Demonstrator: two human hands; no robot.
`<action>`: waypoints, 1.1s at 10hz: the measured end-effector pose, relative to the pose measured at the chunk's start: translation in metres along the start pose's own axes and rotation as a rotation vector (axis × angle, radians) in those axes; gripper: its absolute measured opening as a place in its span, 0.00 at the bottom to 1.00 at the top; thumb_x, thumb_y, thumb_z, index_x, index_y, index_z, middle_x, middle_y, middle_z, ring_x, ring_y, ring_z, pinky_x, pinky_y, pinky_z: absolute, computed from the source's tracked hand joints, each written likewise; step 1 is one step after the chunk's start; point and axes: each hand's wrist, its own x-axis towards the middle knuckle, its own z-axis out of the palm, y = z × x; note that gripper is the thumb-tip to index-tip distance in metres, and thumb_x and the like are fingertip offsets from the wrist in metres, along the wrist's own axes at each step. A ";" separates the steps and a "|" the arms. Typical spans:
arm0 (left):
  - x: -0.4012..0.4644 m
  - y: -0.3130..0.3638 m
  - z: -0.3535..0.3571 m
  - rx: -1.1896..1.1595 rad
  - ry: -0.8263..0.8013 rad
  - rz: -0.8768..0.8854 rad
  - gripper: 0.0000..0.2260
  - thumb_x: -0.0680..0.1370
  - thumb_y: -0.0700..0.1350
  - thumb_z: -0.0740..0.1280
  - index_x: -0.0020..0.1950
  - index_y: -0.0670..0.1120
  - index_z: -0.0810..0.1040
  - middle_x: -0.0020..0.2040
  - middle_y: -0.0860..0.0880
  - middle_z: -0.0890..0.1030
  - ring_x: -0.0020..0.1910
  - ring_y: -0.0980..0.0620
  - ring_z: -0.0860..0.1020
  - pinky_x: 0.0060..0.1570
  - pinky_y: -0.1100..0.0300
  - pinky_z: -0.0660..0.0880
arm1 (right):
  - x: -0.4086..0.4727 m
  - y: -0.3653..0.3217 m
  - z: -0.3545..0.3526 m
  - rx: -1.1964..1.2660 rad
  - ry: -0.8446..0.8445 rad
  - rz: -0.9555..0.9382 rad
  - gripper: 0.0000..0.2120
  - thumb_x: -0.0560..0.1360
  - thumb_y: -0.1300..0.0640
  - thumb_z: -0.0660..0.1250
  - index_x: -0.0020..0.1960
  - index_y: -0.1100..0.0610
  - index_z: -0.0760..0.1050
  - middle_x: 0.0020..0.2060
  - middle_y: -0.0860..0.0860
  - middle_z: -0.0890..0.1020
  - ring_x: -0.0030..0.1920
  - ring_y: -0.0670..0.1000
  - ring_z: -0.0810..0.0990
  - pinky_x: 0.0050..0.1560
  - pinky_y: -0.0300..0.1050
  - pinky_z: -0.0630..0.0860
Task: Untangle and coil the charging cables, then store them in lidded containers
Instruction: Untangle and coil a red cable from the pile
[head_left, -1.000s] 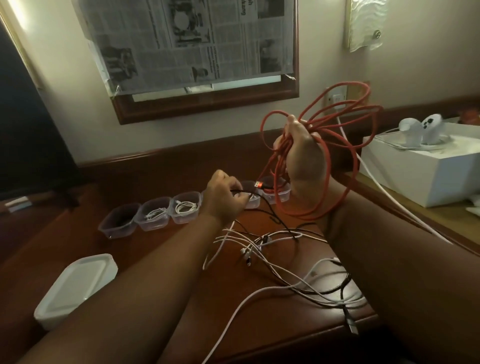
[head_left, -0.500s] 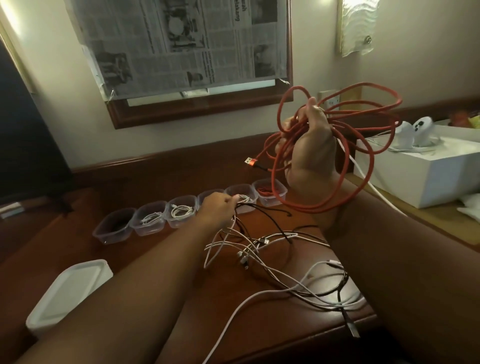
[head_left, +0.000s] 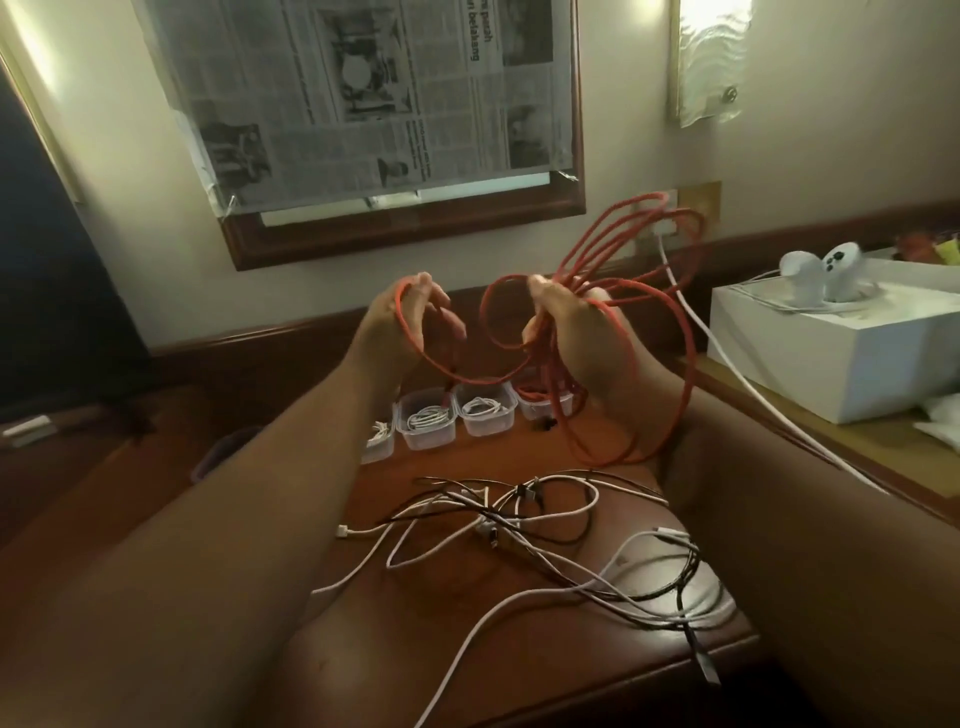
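Observation:
A long red cable (head_left: 634, 322) hangs in several loose loops above the wooden desk (head_left: 467, 649). My right hand (head_left: 571, 332) grips the bundle of loops at its top. My left hand (head_left: 400, 322) is raised beside it and holds one strand of the same red cable over its fingers. Under both hands a tangle of white and black charging cables (head_left: 545, 525) lies spread on the desk. A row of small clear containers (head_left: 457, 415) stands behind the tangle, two showing coiled white cables and one with red cable in it; my left forearm hides the rest.
A white box (head_left: 852, 353) with white controllers on top stands at the right. A white cable (head_left: 727, 379) runs from the wall socket down over the side ledge. A newspaper-covered frame hangs on the wall. The desk's front edge is close to me.
My left hand left the tangle on the desk, rose and took hold of a strand of the red cable. My right hand stayed raised with the loops.

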 end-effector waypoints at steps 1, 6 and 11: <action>-0.009 0.004 -0.018 0.317 -0.313 -0.059 0.11 0.82 0.45 0.64 0.44 0.54 0.83 0.45 0.39 0.81 0.43 0.40 0.79 0.47 0.43 0.79 | 0.004 0.005 -0.002 -0.292 -0.124 -0.010 0.15 0.80 0.44 0.63 0.41 0.52 0.78 0.32 0.47 0.80 0.32 0.45 0.78 0.37 0.44 0.76; -0.081 0.052 -0.044 -0.099 -0.532 -0.443 0.17 0.80 0.38 0.54 0.60 0.42 0.80 0.32 0.51 0.65 0.28 0.56 0.57 0.25 0.63 0.53 | -0.089 -0.022 0.055 -1.087 -1.114 0.134 0.25 0.76 0.50 0.71 0.71 0.42 0.69 0.65 0.43 0.76 0.54 0.42 0.76 0.49 0.37 0.73; -0.152 0.051 -0.010 -0.223 -0.189 -0.399 0.13 0.83 0.48 0.61 0.52 0.44 0.83 0.37 0.49 0.84 0.34 0.52 0.82 0.30 0.63 0.78 | -0.097 -0.019 0.090 0.203 -0.333 0.519 0.12 0.82 0.54 0.57 0.43 0.56 0.74 0.31 0.51 0.73 0.30 0.49 0.73 0.31 0.44 0.73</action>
